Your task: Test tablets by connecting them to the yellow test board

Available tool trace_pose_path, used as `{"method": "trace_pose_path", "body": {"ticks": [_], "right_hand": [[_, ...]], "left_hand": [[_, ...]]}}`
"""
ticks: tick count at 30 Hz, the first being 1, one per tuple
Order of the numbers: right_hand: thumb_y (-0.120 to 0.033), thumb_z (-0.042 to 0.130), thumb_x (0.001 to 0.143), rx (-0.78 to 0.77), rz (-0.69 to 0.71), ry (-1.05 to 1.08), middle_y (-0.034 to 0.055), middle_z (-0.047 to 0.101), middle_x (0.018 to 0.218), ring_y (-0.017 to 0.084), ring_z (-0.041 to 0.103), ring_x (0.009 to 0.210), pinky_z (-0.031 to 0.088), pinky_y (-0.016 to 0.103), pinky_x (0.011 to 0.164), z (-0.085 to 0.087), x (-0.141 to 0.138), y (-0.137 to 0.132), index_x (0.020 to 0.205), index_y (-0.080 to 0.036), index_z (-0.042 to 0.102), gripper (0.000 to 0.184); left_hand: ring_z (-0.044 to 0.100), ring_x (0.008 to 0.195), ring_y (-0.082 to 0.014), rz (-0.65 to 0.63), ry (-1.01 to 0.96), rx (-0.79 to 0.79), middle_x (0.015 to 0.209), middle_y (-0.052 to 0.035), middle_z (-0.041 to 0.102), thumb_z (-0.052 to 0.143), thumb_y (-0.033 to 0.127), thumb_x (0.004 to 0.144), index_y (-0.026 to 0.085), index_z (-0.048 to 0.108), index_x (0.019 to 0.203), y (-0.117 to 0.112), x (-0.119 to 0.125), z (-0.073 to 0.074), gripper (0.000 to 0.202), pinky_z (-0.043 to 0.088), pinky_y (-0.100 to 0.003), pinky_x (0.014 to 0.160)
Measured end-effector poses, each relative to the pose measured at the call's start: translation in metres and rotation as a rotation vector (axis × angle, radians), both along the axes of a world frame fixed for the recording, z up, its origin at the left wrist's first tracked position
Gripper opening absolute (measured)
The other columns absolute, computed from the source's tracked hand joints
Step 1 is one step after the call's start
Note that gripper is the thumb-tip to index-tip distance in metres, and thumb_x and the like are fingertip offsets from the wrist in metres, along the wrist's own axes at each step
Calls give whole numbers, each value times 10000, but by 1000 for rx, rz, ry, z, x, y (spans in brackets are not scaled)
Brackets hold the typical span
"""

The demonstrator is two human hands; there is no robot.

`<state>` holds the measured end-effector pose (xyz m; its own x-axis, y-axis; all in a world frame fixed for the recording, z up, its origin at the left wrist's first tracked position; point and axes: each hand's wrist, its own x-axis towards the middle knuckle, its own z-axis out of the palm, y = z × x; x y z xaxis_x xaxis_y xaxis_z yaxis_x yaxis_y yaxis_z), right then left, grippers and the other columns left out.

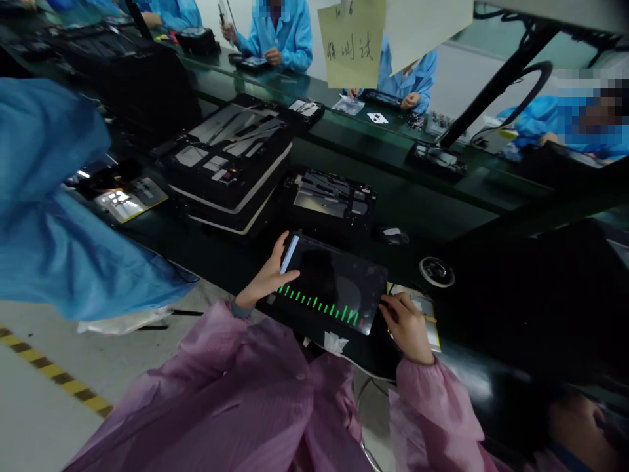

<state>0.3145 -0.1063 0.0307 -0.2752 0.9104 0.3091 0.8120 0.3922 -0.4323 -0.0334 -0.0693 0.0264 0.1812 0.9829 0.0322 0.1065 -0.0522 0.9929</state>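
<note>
A tablet (334,272) with a dark screen lies tilted in front of me at the table's front edge. Green bars and one red bar run along its lower side, and a pale strip glows at its left end. My left hand (268,275) grips that left end, thumb over the screen. At the right edge, my right hand (407,321) has its fingers pinched together; what they hold, if anything, is hidden. Under the right hand lies a flat battery pack (430,318) with yellow edges, partly covered.
Stacked dark device housings (230,157) stand at the back left, beside another housing (329,196). A computer mouse (392,235) and a round tape roll (436,271) lie behind the tablet. A blue-sleeved person (59,196) is close on the left. A black post (496,85) slants at right.
</note>
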Motion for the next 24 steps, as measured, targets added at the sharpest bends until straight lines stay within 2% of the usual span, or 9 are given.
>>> {"method": "trace_pose_path", "body": {"ticks": [3, 8, 19, 22, 24], "right_hand": [[-308, 474, 926, -5, -10, 7, 50, 578, 826, 157, 587, 673, 502, 292, 637, -1, -1, 0, 950, -201, 646, 204], [-263, 488, 909, -2, 10, -8, 52, 573, 844, 155, 587, 691, 505, 289, 651, -1, 0, -1, 968, -186, 639, 180], [-247, 485, 897, -19, -10, 1, 53, 570, 845, 155, 583, 687, 504, 291, 625, 1, -2, -2, 960, -194, 640, 175], [-246, 489, 895, -13, -12, 4, 51, 567, 841, 156, 585, 688, 503, 290, 625, 2, -3, -3, 959, -195, 642, 173], [-248, 489, 897, -8, -17, 1, 50, 565, 834, 158, 587, 689, 503, 290, 627, 1, -3, -3, 959, -196, 643, 174]], "left_hand": [[75, 1466, -343, -58, 198, 126, 1601, -136, 40, 705, 359, 766, 251, -31, 1527, -1, 1, 1, 1064, 116, -511, 1180], [59, 1461, -364, -114, 377, 212, 1590, -142, 56, 699, 437, 774, 248, 2, 1531, 0, 0, -3, 1047, 116, -517, 1185], [77, 1457, -371, -92, 422, 208, 1580, -145, 83, 684, 375, 790, 272, 60, 1526, 2, 3, -2, 970, 151, -559, 1165], [125, 1455, -344, -93, 337, 193, 1581, -132, 118, 694, 387, 783, 263, 90, 1524, 2, 1, -1, 964, 140, -514, 1181], [166, 1451, -319, -58, 196, 148, 1583, -117, 150, 687, 387, 793, 258, 117, 1520, 2, 0, 0, 932, 143, -475, 1188]]}}
